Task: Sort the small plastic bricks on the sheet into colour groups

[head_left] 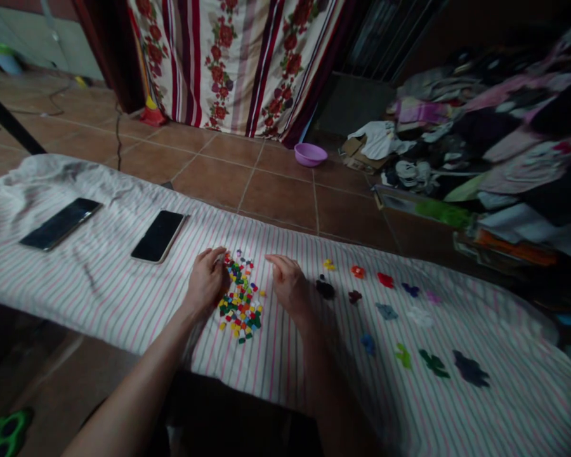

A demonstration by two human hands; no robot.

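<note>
A loose pile of small multicoloured pieces (242, 301) lies on the striped cloth (285, 355) between my hands. My left hand (208, 274) rests at the pile's upper left edge, its fingers bent and closed near a red piece; what they hold, if anything, is too small to name. To the right of the pile, my right hand (288, 282) has its index finger stretched toward the pile, apart from it, and the other fingers curled. Further right lie small clusters sorted by colour, among them yellow (329, 264), red (385, 280), black (324, 289) and dark green (434, 364).
Two dark-screened phones (158, 236) lie on the cloth at the left. Beyond the cloth's far edge, a purple basin (310, 154) stands on the tiled floor near a floral curtain (233, 63). Clothes and shoes are heaped at the right.
</note>
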